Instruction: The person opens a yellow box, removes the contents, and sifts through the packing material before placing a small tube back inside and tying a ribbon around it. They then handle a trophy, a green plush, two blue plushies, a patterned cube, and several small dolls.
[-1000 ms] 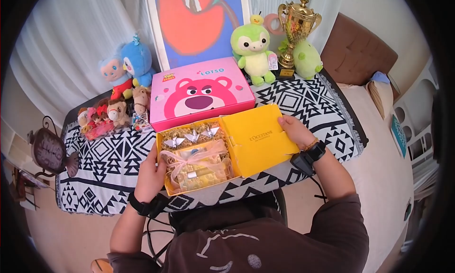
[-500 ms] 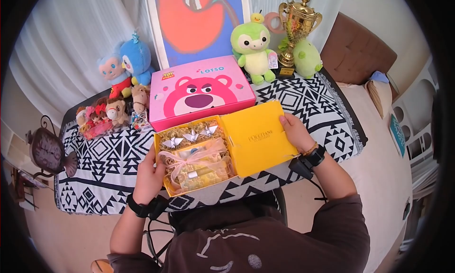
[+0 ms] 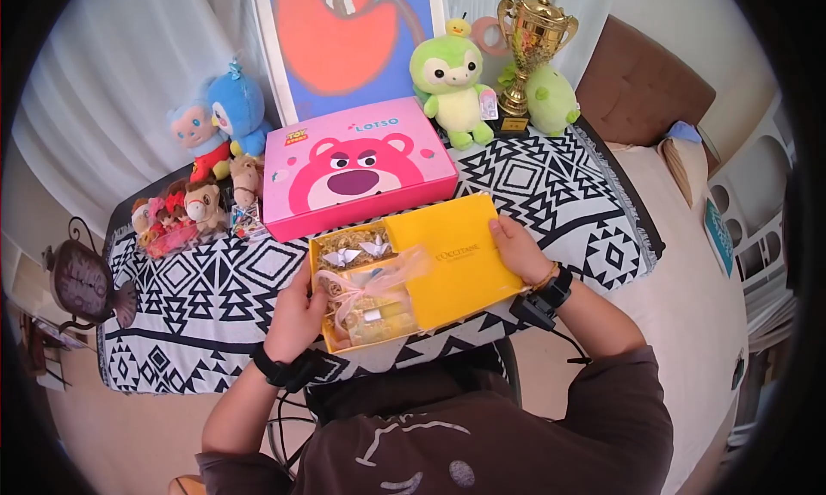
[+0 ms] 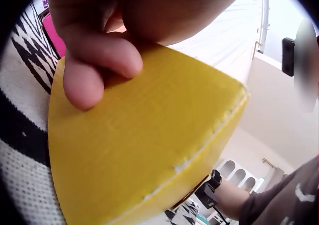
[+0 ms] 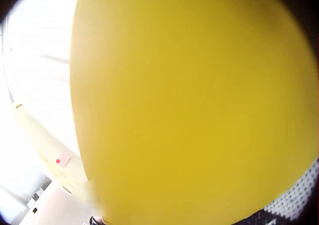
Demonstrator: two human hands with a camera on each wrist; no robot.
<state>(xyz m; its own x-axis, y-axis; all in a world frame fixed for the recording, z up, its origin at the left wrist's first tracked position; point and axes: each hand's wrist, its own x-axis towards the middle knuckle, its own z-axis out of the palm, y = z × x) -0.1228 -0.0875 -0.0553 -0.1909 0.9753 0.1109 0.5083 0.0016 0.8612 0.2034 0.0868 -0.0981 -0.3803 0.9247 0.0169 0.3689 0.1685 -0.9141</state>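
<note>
A shallow yellow gift box [image 3: 351,344] is held over the table's front part in the head view. In it lie white paper cranes [image 3: 342,258], shredded paper filler and a clear-wrapped packet [image 3: 379,323] with a pink ribbon bow [image 3: 354,297]. My left hand [image 3: 295,321] grips the box's left end; in the left wrist view its fingertips [image 4: 84,91] press on the yellow cardboard. My right hand [image 3: 522,252] holds the right edge of the yellow cover [image 3: 456,276], thumb on top. This cover overlaps the right part of the box. Yellow cardboard fills most of the right wrist view.
Behind the gift box sits a large pink box [image 3: 361,164]. Plush toys [image 3: 206,207] stand at the left, with a green plush [image 3: 454,91] and a gold trophy [image 3: 525,56] at the back right. A patterned cloth [image 3: 551,211] covers the table.
My left hand and the gift box have moved right, while the cover has shifted slightly left. The cover now hides more of the box: two cranes show where three did.
</note>
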